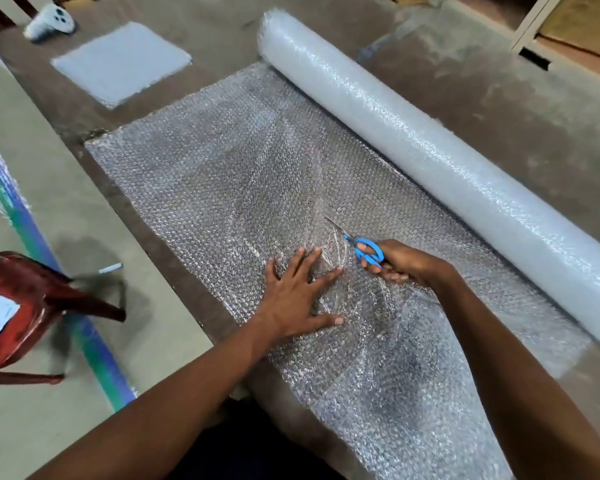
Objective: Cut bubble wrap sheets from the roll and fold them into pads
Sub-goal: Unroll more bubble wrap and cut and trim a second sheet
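A long roll of bubble wrap (430,157) lies on the tabletop (465,81), running from the far middle toward the near right edge. From the roll a sheet of bubble wrap (205,174) is spread flat toward the left edge of the tabletop, and its near part hangs over the near edge, toward the person.

The left hand (298,299) lies flat on the sheet near the near-left edge of the tabletop. Its fingers are straight and spread, and they press the sheet down; this grip is open and holds nothing. The right hand (402,265) is just beside it, on the side of the roll. Its fingers are curled through the blue handles of a pair of scissors (361,247), so this grip is closed around the scissors. The blades point away from the person, toward the far side, and they are in the sheet, where the plastic is wrinkled and lifted a little. Between the two hands the sheet is creased.

At the far left part of the tabletop lies a folded pad of bubble wrap (122,64), flat and well apart from the sheet. Beyond it, at the far left corner, a white roll of tape (51,22) lies on its side; it is blurred.

On the floor (32,427) at the left stands a red chair (21,306), and a blue and green stripe (94,341) runs along the floor beside the tabletop.
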A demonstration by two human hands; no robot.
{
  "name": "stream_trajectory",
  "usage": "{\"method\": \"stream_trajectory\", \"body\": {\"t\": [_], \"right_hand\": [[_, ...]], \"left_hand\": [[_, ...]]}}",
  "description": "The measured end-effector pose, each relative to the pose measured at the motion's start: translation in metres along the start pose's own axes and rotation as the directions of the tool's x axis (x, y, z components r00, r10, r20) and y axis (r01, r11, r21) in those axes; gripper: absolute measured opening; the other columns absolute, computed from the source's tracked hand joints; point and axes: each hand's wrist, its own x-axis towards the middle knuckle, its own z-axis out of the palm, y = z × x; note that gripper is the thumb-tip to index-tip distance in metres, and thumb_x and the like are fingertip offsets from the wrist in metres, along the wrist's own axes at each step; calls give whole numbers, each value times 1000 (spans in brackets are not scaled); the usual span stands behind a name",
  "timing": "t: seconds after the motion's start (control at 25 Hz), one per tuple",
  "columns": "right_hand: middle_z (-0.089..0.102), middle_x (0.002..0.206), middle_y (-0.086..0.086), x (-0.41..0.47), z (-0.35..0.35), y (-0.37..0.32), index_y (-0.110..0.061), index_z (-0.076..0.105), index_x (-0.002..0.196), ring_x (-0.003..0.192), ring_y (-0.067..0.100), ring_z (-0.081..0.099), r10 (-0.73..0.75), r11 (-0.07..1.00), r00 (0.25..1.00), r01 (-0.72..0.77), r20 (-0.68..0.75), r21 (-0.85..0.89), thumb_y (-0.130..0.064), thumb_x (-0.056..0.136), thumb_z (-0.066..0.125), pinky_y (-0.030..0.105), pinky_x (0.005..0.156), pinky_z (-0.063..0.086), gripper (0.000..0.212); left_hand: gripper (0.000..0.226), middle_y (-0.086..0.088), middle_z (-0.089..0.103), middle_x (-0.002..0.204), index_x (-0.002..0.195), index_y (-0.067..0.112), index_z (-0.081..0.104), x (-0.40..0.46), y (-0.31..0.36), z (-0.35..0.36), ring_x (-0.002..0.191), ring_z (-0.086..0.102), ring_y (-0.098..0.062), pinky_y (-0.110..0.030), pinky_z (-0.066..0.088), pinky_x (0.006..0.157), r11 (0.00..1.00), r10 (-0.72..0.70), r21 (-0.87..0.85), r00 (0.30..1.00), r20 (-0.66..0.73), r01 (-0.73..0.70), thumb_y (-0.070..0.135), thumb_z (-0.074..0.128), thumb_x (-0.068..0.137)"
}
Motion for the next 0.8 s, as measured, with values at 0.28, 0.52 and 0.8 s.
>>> {"method": "stream_trajectory", "body": {"t": [0.28,0.52,0.8], "right_hand": [[56,65,3,8,-1,-13,-8,69,96,36,11,29,11,999,1000,-11,-7,-33,-52,108,50,20,34,18,49],[54,66,2,16,0,-25,-11,66,96,39,10,28,37,996,999,-38,-5,-77,-51,109,47,20,34,16,46],[51,66,5,19,4,-30,-7,66,99,39,12,29,30,999,999,-30,-14,-26,-47,112,43,23,36,17,48]], "left_hand": [[97,-1,-16,175,160,59,-6,-2,1,-3,161,-13,-32,-82,-3,114,1000,7,-18,1000,22,-6,100,30,80],[73,9,20,170,160,59,13,16,-27,-26,151,29,-22,-68,21,120,987,101,-126,994,-28,-104,82,38,96],[87,9,-5,176,166,43,5,51,-70,-39,162,2,-19,-55,-2,126,984,177,-16,984,5,-177,71,51,98]]}}
